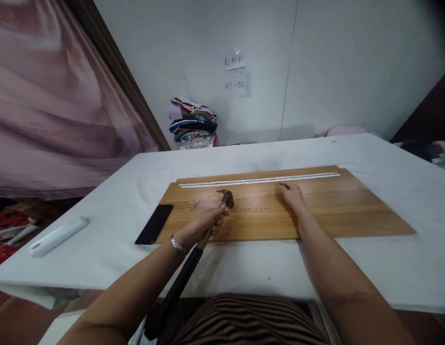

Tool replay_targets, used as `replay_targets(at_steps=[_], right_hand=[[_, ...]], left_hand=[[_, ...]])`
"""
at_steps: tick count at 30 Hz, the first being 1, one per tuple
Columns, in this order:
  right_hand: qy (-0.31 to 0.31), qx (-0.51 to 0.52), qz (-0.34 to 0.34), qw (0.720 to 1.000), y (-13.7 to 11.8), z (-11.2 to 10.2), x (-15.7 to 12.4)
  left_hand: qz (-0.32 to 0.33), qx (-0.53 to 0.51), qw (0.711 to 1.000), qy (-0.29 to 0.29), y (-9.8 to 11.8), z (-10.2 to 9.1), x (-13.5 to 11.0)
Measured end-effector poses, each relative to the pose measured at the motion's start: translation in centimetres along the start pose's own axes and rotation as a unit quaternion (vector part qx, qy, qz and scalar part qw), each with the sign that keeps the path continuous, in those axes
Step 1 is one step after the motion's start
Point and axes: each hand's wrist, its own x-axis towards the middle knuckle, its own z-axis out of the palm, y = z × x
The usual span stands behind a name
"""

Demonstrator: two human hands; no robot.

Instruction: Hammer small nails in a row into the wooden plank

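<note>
My left hand (207,221) is wrapped round the upper handle of a claw hammer (188,269), just below its metal head. The hammer's dark grip slants down toward my body. My right hand (292,195) hovers over or rests on the wooden board (351,211), beside two thin white measuring strips (260,180). Its thumb and fingertips are pinched together; anything between them is too small to make out. A small pile of nails (194,205) lies on the board left of the hammer head. A row of several small dark dots (256,209) runs between my hands.
A black phone-like slab (154,224) overlaps the board's left end. Farther left on the white-covered table (114,211) lies a long white plastic object (59,236). Folded cloths (192,122) are stacked beyond the table by the wall, and a pink curtain (64,96) hangs at left.
</note>
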Motion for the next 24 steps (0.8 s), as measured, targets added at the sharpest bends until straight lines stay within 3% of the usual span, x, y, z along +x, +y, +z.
replay_targets(at_steps=[13, 24], right_hand=[[-0.004, -0.01, -0.005, 1.0, 0.5, 0.1, 0.3], [-0.003, -0.026, -0.011, 1.0, 0.7, 0.1, 0.4]], left_hand=[[0.007, 0.02, 0.999, 0.03, 0.4, 0.7, -1.3], [0.016, 0.011, 1.0, 0.02, 0.3, 0.7, -1.3]])
